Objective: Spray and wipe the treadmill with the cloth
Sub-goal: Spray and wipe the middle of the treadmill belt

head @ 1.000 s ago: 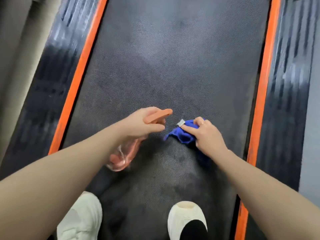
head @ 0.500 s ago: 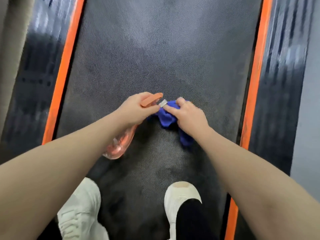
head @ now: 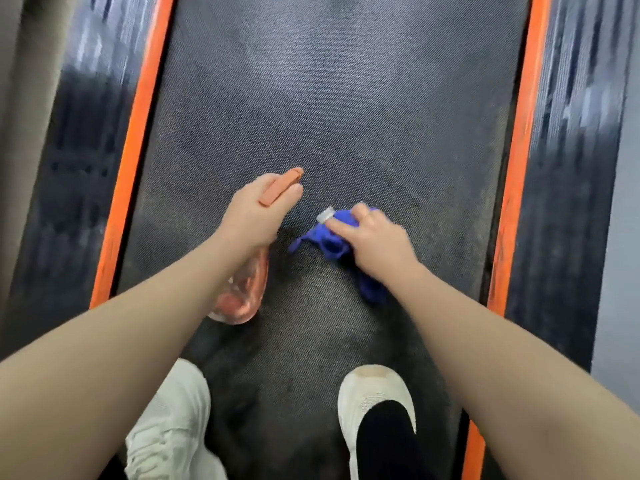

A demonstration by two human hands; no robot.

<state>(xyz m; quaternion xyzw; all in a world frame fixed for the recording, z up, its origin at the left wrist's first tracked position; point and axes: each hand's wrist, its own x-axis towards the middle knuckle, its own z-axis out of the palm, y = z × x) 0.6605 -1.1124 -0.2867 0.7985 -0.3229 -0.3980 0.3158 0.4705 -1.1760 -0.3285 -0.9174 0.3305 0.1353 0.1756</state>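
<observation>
Person is standing on the treadmill belt [head: 346, 98], both white shoes showing at the bottom of the frame. Left hand [head: 254, 220], just left of centre, is wrapping closed around the orange head of a spray bottle [head: 242, 292], its clear body hanging down toward the lower left, nozzle pointing up-frame. Right hand [head: 377, 244], just right of centre, is clamping a bunched blue cloth [head: 325, 240] (white tag sticking out at its upper left), the cloth appearing to press on the belt. Risks, as judged: spray may be landing on the wiping hand, the two sitting close; a wet belt underfoot is inviting a slip; the orange side strips [head: 135, 140] and black rails may be getting missed.
</observation>
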